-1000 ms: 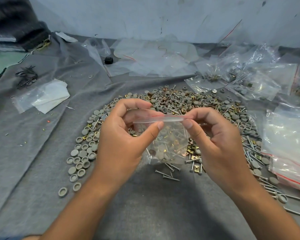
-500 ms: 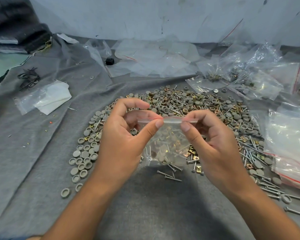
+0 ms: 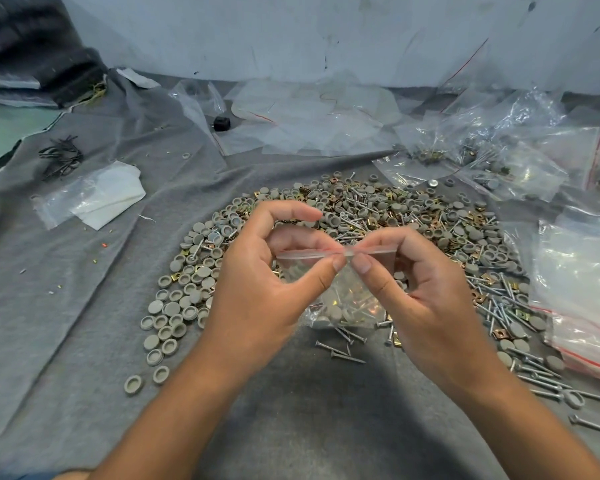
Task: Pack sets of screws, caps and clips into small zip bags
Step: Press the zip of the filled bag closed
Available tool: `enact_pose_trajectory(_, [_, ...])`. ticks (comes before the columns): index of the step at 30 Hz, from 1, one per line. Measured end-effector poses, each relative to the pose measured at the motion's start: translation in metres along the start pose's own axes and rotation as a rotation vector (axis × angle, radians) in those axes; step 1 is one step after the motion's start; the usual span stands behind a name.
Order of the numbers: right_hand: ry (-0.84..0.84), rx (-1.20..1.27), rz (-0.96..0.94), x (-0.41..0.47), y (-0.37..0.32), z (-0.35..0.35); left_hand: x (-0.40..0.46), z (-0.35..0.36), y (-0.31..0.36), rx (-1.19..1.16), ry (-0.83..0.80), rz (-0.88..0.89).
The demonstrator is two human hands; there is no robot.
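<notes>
**Item: one filled zip bag, seal being pressed shut**

Location: the zip bag (image 3: pixel 340 292) is held up between both hands, above the near edge of the loose pile on the grey cloth (image 3: pixel 66 306) that covers the worktop.

Left hand (image 3: pixel 267 289): thumb and forefinger pinching the bag's top strip near its middle.

Right hand (image 3: pixel 420 296): thumb and forefinger pinching the same strip, thumb tip now just beside the left thumb.

Change noted: a second ago the two pinches stood well apart along the strip; they have since closed to the centre. Judged to be the final press of the seal, though the strip is too thin and clear to tell whether it is fully shut.

Contents: grey caps, screws and brassy clips (count not legible).

Remaining stock: caps (image 3: pixel 174 306), screws (image 3: pixel 340 355) and clips (image 3: pixel 520 313) in quantity; packed bags (image 3: pixel 520 168) far right.
</notes>
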State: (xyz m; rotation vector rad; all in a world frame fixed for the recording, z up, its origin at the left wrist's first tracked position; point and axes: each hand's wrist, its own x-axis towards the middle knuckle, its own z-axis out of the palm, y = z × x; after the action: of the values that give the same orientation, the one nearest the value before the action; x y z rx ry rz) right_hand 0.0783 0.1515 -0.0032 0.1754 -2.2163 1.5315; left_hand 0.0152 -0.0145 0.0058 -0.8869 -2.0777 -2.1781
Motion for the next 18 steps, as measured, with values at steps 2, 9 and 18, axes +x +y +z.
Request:
enact_pose_trajectory(2, [0.006,-0.005,0.002,-0.0001,0.0006,-0.0001,-0.0004,0.0005,-0.0001,0.003,-0.01,0.005])
enact_pose_trajectory(9, [0.054,0.0,0.016,-0.0024,0.0015,0.0053,-0.0009,0.0026,0.0002,0.03,-0.007,0.034])
enact_pose_trajectory(18, [0.14,0.081,0.073,0.0012,0.0058,0.0,0.0039,-0.0054,-0.0073,-0.036,0.107,-0.012])
